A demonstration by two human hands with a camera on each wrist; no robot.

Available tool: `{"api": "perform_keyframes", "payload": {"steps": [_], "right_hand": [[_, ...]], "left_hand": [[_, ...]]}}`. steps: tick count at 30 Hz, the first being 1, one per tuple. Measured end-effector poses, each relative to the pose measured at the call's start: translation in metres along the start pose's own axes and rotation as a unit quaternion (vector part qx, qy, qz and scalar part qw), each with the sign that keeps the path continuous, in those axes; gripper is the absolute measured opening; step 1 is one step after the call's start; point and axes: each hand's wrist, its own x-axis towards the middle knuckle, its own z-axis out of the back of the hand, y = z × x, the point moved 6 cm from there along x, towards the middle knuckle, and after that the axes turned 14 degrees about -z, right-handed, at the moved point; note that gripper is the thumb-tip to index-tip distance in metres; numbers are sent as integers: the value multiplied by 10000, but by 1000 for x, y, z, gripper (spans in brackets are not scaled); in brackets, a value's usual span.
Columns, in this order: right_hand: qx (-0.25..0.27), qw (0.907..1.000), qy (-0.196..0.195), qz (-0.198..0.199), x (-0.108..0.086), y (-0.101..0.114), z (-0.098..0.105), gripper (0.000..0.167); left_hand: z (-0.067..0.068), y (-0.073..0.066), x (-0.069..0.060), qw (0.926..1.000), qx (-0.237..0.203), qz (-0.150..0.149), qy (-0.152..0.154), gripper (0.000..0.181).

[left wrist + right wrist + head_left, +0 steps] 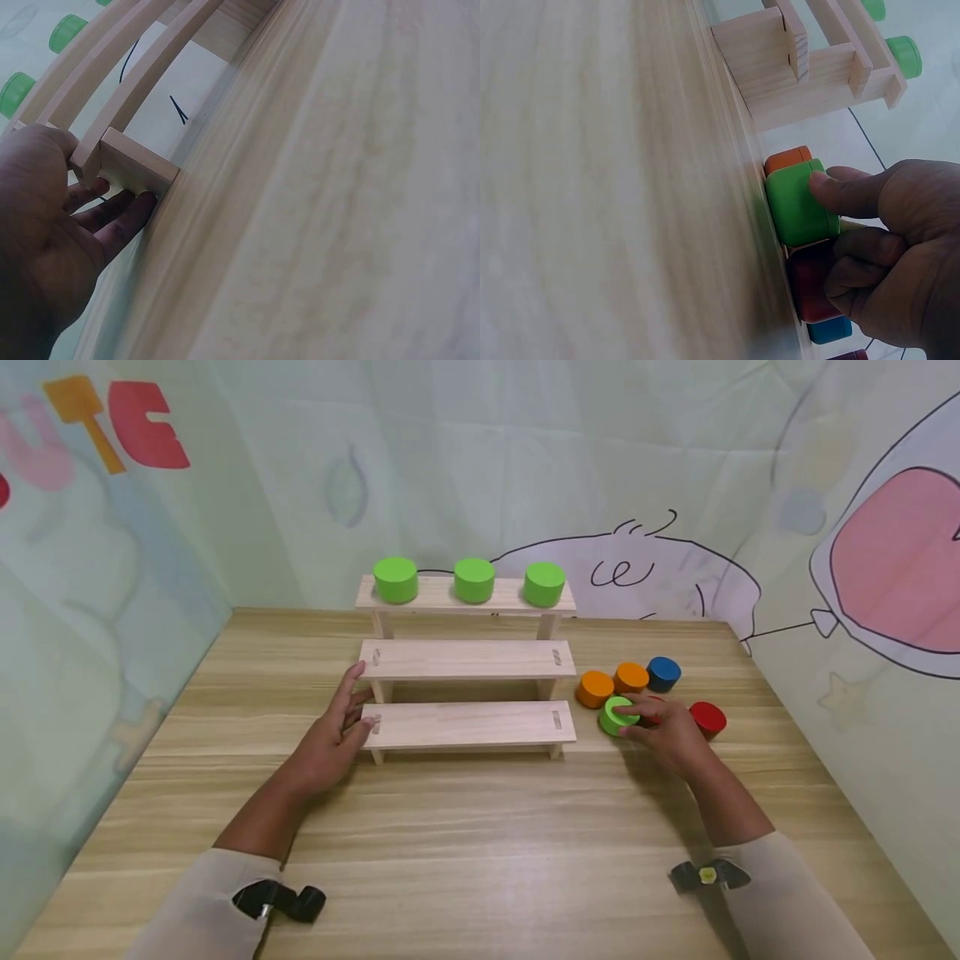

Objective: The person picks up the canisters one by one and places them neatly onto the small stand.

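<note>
A three-step wooden stand (465,727) has several green cylinders in a row on its top step, one of them (474,580) near the middle. My left hand (324,753) grips the stand's left end, thumb on the lowest step; the left wrist view shows the hand (45,225) with fingers against the side panel (139,161). Right of the stand, my right hand (671,739) pinches a green cylinder (615,718) between thumb and fingers. In the right wrist view the hand (907,255) has its thumb on that green cylinder (799,202), beside a red one (810,281).
Close behind the right hand are two orange cylinders (595,690) (632,677) and a blue one (663,674). Another red cylinder (708,720) lies to its right, and one red piece is partly hidden under the fingers. A printed cloth (450,460) hangs around the table (465,852).
</note>
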Motion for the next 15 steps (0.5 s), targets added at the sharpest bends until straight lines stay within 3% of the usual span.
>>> {"api": "perform_keyframes", "payload": {"steps": [15], "right_hand": [[59, 9996, 109, -236, 1, -5, 0, 41]], "left_hand": [[1, -5, -2, 10000, -33, 34, -19, 81]]}}
